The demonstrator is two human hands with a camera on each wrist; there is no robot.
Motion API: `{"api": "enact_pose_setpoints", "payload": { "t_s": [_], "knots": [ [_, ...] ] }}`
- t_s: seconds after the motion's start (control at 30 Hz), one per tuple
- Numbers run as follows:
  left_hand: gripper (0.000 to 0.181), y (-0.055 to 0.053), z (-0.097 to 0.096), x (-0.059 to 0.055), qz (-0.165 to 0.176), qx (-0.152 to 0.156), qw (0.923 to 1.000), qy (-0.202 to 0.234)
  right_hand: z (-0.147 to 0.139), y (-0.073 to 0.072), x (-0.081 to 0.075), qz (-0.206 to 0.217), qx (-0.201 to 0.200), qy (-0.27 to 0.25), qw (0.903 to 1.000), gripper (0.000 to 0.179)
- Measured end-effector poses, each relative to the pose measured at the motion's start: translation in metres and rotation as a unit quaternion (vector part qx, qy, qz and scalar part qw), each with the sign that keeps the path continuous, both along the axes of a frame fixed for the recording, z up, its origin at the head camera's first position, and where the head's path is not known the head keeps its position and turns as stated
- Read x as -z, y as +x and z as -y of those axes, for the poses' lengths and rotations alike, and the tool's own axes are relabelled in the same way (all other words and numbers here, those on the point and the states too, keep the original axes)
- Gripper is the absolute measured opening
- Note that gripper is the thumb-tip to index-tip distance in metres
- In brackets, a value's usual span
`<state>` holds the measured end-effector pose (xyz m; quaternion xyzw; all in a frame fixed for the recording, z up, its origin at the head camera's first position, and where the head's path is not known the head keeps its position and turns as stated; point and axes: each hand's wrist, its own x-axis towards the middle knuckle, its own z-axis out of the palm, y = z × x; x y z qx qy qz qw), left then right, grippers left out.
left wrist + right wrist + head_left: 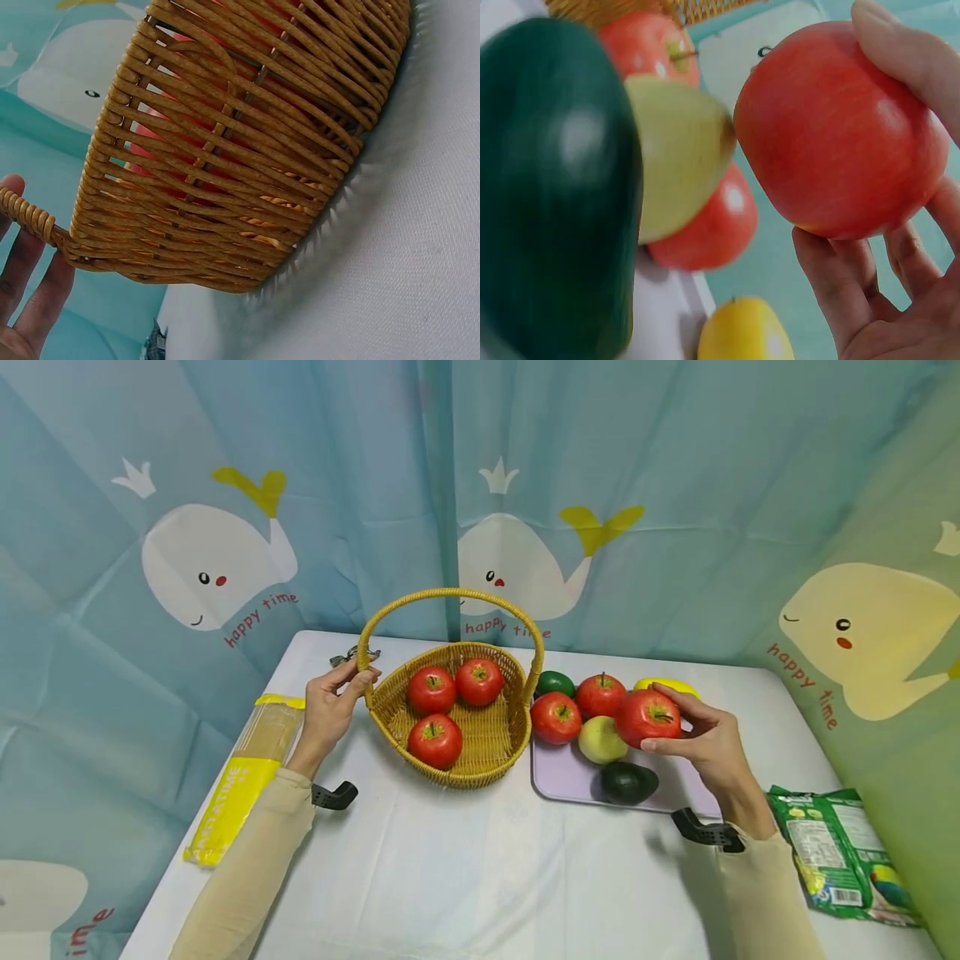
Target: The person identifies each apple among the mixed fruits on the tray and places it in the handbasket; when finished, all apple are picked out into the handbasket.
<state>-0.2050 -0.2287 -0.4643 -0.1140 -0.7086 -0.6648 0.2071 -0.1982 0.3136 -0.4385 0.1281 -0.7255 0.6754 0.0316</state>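
A yellow wicker basket (487,752) with a tall arched handle stands at the middle of the table, three red apples (435,742) inside it. My left hand (332,706) grips the foot of the handle on the left side; in the left wrist view its fingers (46,304) curl round the wrapped handle. With fingers and thumb, my right hand (708,739) holds a red apple (647,718) above the tray. Under and beside it on the lilac tray (562,781) lie two more red apples (556,718), a pale green fruit (602,740) and a dark avocado (628,782).
Behind the tray's fruit show a dark green fruit (554,683) and a yellow fruit (667,685). A yellow pasta bag (243,781) lies at the left edge, a green packet (840,852) at the right. Blue whale-print curtains (420,485) enclose the table.
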Motion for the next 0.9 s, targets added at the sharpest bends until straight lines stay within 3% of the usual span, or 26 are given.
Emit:
{"api": "enact_pose_setpoints", "payload": {
  "t_s": [0.23,0.53,0.9],
  "knots": [
    [0.029,0.0,-0.002,-0.001,0.001,-0.002,1.0,-0.001,0.019,-0.005,-0.004,-0.012,-0.014,0.024,0.9995,0.075],
    [0.028,0.0,0.0,0.0,-0.003,-0.007,1.0,0.002,0.042,-0.012,-0.011,0.008,-0.052,0.024,0.9983,0.076],
    [0.029,0.0,0.0,0.001,-0.005,-0.014,0.9998,-0.015,0.072,-0.018,-0.015,-0.01,-0.1,0.072,0.9923,0.078]
  ]
}}
